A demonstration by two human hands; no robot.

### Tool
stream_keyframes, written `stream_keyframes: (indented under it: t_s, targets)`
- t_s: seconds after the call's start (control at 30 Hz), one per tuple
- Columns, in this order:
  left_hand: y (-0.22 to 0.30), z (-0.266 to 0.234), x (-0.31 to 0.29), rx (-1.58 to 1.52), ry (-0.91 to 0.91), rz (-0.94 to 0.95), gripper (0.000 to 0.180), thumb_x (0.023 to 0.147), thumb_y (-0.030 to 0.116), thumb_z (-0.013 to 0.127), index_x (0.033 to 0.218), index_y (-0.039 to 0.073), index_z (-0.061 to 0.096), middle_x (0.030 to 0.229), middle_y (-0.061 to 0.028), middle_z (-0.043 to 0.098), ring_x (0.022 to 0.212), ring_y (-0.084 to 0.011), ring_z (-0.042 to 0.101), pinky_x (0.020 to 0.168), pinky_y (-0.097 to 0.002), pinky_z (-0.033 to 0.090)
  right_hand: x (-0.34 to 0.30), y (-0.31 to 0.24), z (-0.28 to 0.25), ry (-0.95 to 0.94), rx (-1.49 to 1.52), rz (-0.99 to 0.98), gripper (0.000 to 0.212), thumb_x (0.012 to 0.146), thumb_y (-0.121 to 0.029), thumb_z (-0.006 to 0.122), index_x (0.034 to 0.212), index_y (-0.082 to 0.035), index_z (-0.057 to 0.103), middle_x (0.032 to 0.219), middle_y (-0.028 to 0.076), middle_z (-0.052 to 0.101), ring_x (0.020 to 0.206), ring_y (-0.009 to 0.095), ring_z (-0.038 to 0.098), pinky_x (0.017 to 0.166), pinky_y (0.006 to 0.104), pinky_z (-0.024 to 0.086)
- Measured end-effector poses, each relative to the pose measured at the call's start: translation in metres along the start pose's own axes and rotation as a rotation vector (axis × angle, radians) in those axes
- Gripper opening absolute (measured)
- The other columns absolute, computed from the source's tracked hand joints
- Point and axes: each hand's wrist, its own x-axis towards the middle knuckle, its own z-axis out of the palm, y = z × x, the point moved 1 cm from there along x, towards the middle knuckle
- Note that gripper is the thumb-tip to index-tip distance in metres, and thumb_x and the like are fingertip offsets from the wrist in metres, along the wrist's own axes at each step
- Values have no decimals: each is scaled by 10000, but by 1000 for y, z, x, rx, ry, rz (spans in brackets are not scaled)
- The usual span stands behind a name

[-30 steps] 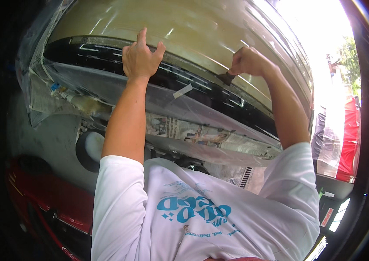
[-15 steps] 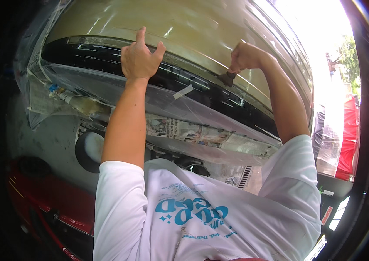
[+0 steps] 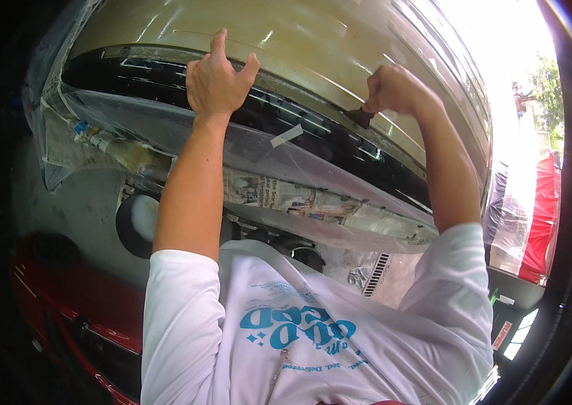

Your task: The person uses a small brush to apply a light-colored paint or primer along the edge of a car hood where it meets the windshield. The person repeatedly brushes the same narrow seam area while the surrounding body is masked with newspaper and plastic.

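My left hand (image 3: 217, 86) lies against the edge of a gold-painted car body panel (image 3: 313, 40), its fingers spread and nothing held. At the right, my right hand (image 3: 397, 89) is closed round a dark, fan-shaped scraper (image 3: 360, 117), its handle mostly hidden in the fingers. The scraper's flared end meets the narrow grey-brown strip (image 3: 286, 90) that runs along the panel edge. Below that strip curves a glossy black band (image 3: 130, 75), with a short piece of pale tape (image 3: 287, 136) at its lower border.
Clear plastic sheeting (image 3: 171, 118) and newspaper (image 3: 259, 189) hang below the black band. A red car (image 3: 76, 290) stands at the lower left, near a round dark object with a pale middle (image 3: 139, 221). A floor drain grate (image 3: 375, 273) lies beside my right sleeve.
My right hand and the scraper have shifted slightly to the right along the strip. My left hand stays spread at the panel edge. The car panel sits slightly higher in view.
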Motion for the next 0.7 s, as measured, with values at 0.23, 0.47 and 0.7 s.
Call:
stream_keyframes:
  t_s: [0.23, 0.47, 0.7]
  targets:
    - [3, -11, 3, -19, -70, -77, 774, 880, 499, 708, 1486, 50, 535, 763, -33, 710, 849, -262, 710, 990, -410, 487, -19, 11, 8, 102, 145, 7, 255, 790, -271, 874, 856, -42, 783, 839, 155, 756, 805, 320, 726, 775, 436, 568]
    - [2, -8, 2, 18, -28, -64, 759, 880, 497, 704, 1471, 46, 549, 766, -36, 708, 851, -264, 709, 986, -400, 483, -36, -27, 24, 280, -134, 31, 243, 803, -271, 841, 909, -60, 786, 875, 179, 762, 851, 364, 740, 799, 463, 592]
    - [8, -1, 5, 4, -33, -38, 765, 878, 499, 704, 1472, 44, 546, 761, -49, 708, 828, -283, 708, 972, -407, 486, 12, 37, 9, -71, 315, 13, 220, 793, -207, 854, 830, -7, 772, 761, 149, 750, 744, 299, 737, 736, 396, 580]
